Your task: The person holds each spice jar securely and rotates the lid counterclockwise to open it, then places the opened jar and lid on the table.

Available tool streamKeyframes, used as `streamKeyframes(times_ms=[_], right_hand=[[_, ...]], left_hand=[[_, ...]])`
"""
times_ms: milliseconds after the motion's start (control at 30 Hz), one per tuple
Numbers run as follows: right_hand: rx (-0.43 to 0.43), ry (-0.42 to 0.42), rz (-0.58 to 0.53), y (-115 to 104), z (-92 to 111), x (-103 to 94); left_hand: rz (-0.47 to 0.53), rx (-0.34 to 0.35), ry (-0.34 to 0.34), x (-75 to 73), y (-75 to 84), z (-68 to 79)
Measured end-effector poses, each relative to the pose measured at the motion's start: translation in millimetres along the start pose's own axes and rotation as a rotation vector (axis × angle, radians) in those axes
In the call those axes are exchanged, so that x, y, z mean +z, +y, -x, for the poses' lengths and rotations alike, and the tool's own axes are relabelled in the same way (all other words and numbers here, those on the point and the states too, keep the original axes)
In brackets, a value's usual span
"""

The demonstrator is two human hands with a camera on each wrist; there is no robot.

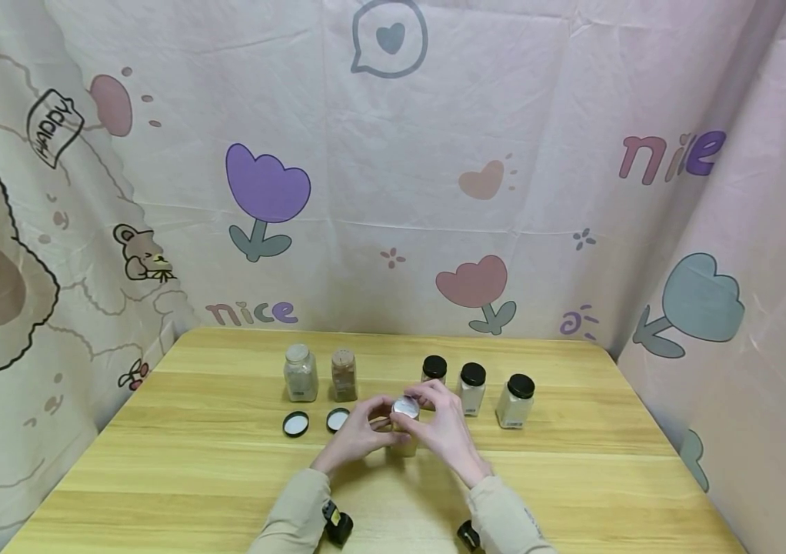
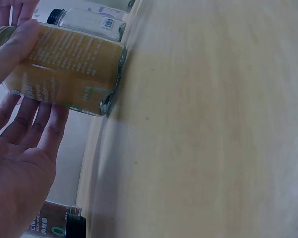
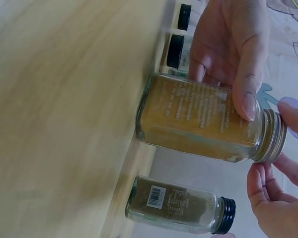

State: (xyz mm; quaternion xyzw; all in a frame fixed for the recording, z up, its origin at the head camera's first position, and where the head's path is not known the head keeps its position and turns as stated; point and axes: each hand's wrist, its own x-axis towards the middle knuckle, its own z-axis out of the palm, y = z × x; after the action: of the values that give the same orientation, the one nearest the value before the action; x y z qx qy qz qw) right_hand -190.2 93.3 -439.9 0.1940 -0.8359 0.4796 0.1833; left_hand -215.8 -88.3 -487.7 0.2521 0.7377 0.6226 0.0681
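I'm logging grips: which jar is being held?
The orange-brown powder jar: only it has the left hand on its body, right hand at its top.

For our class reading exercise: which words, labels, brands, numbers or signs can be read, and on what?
"nice", twice: backdrop.
Slanted word, perhaps "HAPPY": backdrop.
Green "0" or "O": brown jar.
Perhaps "CIN": same jar; rest unclear.
Held jar: print blurred.
Other jars: print, barcodes too small.

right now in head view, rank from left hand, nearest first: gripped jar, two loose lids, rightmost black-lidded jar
1. Gripped jar, touching the left hand
2. Right loose lid, just left
3. Left loose lid, farther left
4. Rightmost black-lidded jar, far right
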Motion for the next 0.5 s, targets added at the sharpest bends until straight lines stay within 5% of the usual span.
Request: streamKeyframes(times_ms=[500], right_hand=[[0.000, -0.134, -0.030, 0.8, 0.4, -4.5]], left_hand=[[-0.027, -0.021, 0.011, -0.5, 0.7, -0.2]])
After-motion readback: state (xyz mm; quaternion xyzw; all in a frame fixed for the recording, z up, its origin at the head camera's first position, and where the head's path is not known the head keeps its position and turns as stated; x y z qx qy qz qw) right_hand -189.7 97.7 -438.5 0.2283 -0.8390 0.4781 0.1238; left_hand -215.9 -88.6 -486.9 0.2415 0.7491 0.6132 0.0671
